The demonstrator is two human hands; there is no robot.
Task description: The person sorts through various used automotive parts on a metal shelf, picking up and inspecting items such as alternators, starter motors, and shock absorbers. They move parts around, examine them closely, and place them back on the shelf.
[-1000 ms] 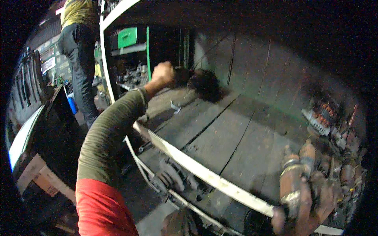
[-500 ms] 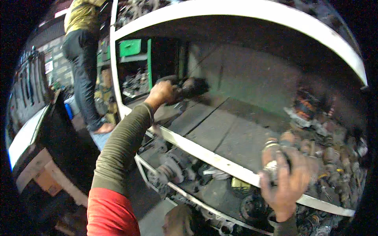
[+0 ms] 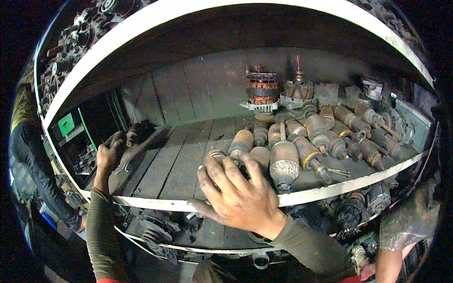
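Note:
At the left end of the shelf, my left hand is closed at the near end of a dark cylindrical motor part, though its fingertips are partly hidden. Near the front edge, my right hand reaches over the shelf with fingers spread and thumb out toward the white rim. Under those fingers shows the top of an armature; whether they touch it I cannot tell. Just beyond stands another worn armature. To the right, a larger armature with its shaft up is beside several more, some lying down.
A white metal rim edges the plank shelf. At the back stands a motor unit with orange copper windings. Motor parts crowd the lower shelf. One person is at far left; another person's arm is at lower right.
The view has swung right, showing more armatures. My left hand has brought the dark motor part down to the shelf's left end. My right hand is now spread over the armatures' left edge.

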